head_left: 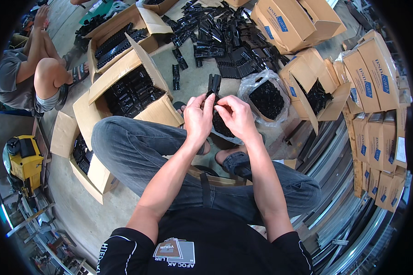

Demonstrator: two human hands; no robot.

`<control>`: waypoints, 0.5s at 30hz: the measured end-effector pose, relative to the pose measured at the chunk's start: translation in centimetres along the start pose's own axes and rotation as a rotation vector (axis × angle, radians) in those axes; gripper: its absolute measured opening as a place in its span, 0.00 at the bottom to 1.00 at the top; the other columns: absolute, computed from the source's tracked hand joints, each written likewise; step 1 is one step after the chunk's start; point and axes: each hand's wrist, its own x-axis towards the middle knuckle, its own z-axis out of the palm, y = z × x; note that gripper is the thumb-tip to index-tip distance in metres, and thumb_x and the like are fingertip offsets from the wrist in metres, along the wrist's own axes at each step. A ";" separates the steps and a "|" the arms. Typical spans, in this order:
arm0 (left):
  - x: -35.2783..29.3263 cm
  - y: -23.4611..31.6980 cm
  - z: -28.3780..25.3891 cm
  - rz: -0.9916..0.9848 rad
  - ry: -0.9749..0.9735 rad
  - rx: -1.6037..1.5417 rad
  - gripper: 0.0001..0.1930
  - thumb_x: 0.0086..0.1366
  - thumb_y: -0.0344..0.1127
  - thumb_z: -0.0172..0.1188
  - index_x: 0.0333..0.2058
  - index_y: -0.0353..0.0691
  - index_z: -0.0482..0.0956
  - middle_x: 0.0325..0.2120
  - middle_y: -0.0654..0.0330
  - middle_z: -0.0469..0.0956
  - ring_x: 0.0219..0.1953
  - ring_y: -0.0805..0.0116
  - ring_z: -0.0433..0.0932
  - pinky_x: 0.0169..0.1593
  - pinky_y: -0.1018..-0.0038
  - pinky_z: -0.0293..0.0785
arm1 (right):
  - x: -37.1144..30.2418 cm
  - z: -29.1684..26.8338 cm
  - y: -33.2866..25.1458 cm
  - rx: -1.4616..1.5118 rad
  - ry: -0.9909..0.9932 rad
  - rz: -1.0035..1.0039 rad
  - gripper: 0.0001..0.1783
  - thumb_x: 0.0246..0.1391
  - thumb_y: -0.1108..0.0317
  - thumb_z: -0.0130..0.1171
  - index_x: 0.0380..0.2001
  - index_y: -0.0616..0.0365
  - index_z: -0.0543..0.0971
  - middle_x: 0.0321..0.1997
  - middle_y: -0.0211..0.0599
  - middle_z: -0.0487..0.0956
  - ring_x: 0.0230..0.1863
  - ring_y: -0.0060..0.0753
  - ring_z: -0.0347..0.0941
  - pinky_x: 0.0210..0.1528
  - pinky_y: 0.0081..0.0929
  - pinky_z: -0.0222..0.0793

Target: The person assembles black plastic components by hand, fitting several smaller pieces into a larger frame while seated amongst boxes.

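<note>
Black plastic part (214, 85) seemingly pinched between both hands (218, 117).

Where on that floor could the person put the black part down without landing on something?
Bare concrete lies between the open box and the clear bag. Farther out, the pile of black parts crowds the floor; stacked boxes fill the right.

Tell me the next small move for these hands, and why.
Probably press the two pieces together. The left hand holds a long black part upright, and the right hand pinches a small black piece against its lower end, above the open bag of such pieces; they look not yet seated.
</note>
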 end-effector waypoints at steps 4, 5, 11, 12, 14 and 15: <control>-0.1 0.1 0.0 0.004 -0.005 0.007 0.17 0.67 0.42 0.63 0.41 0.31 0.83 0.24 0.53 0.76 0.24 0.63 0.76 0.30 0.67 0.69 | 0.0 0.0 0.1 -0.034 0.003 -0.009 0.07 0.55 0.73 0.65 0.35 0.64 0.79 0.30 0.43 0.79 0.29 0.37 0.78 0.31 0.32 0.72; -0.1 0.2 0.0 0.015 -0.001 0.009 0.16 0.67 0.42 0.63 0.41 0.31 0.83 0.24 0.53 0.76 0.24 0.63 0.76 0.31 0.67 0.70 | 0.1 0.1 0.0 -0.044 0.008 -0.016 0.08 0.53 0.72 0.65 0.34 0.64 0.78 0.30 0.46 0.79 0.29 0.45 0.79 0.31 0.36 0.72; 0.1 -0.4 0.0 0.045 0.042 -0.017 0.17 0.67 0.42 0.63 0.41 0.31 0.83 0.25 0.53 0.76 0.25 0.62 0.76 0.31 0.66 0.70 | 0.0 0.0 -1.1 -0.043 -0.031 0.033 0.08 0.58 0.70 0.62 0.32 0.65 0.77 0.28 0.44 0.78 0.26 0.40 0.75 0.30 0.32 0.71; 0.1 -0.4 0.1 0.044 0.039 -0.017 0.17 0.67 0.42 0.63 0.41 0.31 0.83 0.25 0.53 0.76 0.25 0.62 0.76 0.31 0.66 0.70 | 0.0 0.0 -0.7 -0.043 -0.030 0.036 0.08 0.58 0.70 0.62 0.32 0.65 0.77 0.28 0.44 0.78 0.26 0.40 0.75 0.30 0.32 0.71; 0.1 -0.2 0.1 0.011 0.001 0.004 0.17 0.68 0.43 0.62 0.41 0.31 0.83 0.25 0.53 0.77 0.25 0.63 0.76 0.31 0.67 0.70 | -0.1 -0.2 0.6 -0.129 -0.059 -0.064 0.08 0.57 0.70 0.63 0.33 0.65 0.76 0.28 0.42 0.77 0.25 0.36 0.74 0.29 0.30 0.70; 0.0 0.0 0.0 0.012 0.001 0.003 0.17 0.68 0.43 0.62 0.41 0.31 0.83 0.25 0.53 0.77 0.25 0.63 0.76 0.31 0.67 0.70 | -0.1 -0.2 0.7 -0.130 -0.058 -0.064 0.08 0.57 0.70 0.63 0.33 0.65 0.76 0.28 0.42 0.77 0.25 0.36 0.74 0.29 0.30 0.70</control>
